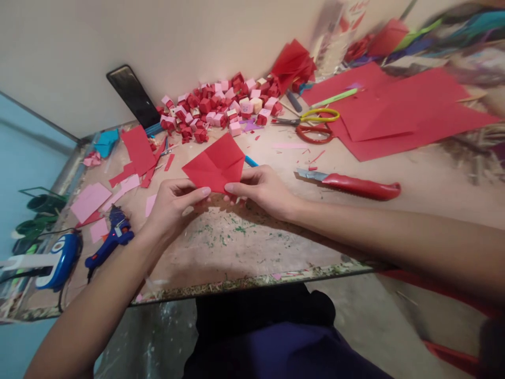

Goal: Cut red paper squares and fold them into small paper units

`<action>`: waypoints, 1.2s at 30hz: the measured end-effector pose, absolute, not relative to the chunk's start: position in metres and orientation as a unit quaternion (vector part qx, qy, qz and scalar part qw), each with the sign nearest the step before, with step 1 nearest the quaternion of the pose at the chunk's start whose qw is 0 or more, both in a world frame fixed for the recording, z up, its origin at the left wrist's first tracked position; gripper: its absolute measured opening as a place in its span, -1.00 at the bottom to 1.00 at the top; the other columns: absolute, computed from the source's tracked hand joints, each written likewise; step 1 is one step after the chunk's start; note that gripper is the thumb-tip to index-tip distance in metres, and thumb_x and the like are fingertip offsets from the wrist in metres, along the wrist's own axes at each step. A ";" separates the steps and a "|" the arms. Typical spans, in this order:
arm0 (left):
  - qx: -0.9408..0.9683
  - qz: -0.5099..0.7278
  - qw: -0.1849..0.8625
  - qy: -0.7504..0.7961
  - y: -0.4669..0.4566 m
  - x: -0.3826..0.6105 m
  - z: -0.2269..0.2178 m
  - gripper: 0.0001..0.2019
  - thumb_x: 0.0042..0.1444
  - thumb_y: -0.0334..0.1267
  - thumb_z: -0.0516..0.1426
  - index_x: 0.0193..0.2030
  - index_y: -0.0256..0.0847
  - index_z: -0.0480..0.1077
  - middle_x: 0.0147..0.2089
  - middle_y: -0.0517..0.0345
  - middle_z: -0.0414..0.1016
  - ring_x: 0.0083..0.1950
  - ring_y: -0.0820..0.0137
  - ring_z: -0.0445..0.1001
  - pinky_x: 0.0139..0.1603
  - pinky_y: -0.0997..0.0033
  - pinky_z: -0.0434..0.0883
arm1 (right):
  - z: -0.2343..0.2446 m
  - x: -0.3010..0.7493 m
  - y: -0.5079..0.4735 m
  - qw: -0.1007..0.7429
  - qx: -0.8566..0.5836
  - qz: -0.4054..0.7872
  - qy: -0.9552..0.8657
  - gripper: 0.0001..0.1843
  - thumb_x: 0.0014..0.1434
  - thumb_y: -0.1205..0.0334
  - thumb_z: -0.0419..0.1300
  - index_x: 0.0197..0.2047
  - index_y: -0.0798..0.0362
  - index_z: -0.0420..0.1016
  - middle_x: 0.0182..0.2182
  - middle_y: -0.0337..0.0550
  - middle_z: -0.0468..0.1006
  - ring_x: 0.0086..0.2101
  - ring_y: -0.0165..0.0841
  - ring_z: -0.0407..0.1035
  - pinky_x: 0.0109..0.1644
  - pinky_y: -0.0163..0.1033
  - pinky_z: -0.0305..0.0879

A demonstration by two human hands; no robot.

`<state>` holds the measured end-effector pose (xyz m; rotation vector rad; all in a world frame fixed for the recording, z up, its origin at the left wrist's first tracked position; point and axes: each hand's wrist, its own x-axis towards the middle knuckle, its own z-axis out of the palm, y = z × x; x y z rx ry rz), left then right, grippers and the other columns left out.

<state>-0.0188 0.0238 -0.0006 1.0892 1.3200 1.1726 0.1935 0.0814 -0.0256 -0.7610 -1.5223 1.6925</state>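
A creased piece of red paper (216, 164) is held up over the table between both hands. My left hand (179, 200) pinches its lower left edge, thumb on top and fingers beneath. At the lower right edge, my right hand (262, 189) grips it the same way. Fold lines cross the paper's face. Just behind my right hand, part of a blue stick-like thing (251, 161) shows; the rest is hidden. A red-handled utility knife (355, 185) lies to the right of my right hand.
A heap of small red and pink paper cubes (221, 108) stands against the wall. Scissors (315, 120) and large red sheets (394, 110) lie at right. A phone (133, 95) leans on the wall. A blue glue gun (112, 236) and pink paper scraps (91, 201) are at left.
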 end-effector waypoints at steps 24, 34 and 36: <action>0.475 0.495 0.484 0.544 0.019 -0.008 -0.007 -0.80 0.04 -0.15 0.50 -0.37 -0.24 0.71 -0.38 0.02 0.67 -0.39 0.42 0.52 -0.37 0.47 0.45 | -0.028 0.194 0.079 0.352 -0.318 0.662 -0.580 -0.72 0.14 0.06 0.50 -0.38 0.13 0.72 -0.43 -0.16 0.66 -0.43 -0.41 0.42 -0.37 -0.28 0.38; 0.435 0.503 0.514 0.542 0.018 -0.006 -0.007 -0.74 -0.04 -0.09 0.55 -0.41 -0.22 0.69 -0.42 0.07 0.64 -0.41 0.45 0.51 -0.36 0.50 0.46 | -0.028 0.194 0.079 0.351 -0.320 0.665 -0.576 -0.75 0.12 0.10 0.51 -0.37 0.14 0.72 -0.41 -0.14 0.69 -0.42 -0.39 0.43 -0.32 -0.26 0.40; 0.449 0.502 0.503 0.542 0.018 -0.006 -0.005 -0.75 -0.03 -0.09 0.54 -0.41 -0.21 0.69 -0.42 0.08 0.65 -0.40 0.45 0.51 -0.36 0.50 0.46 | -0.028 0.194 0.079 0.353 -0.318 0.663 -0.579 -0.75 0.12 0.10 0.51 -0.38 0.14 0.72 -0.40 -0.14 0.69 -0.41 -0.39 0.44 -0.31 -0.25 0.41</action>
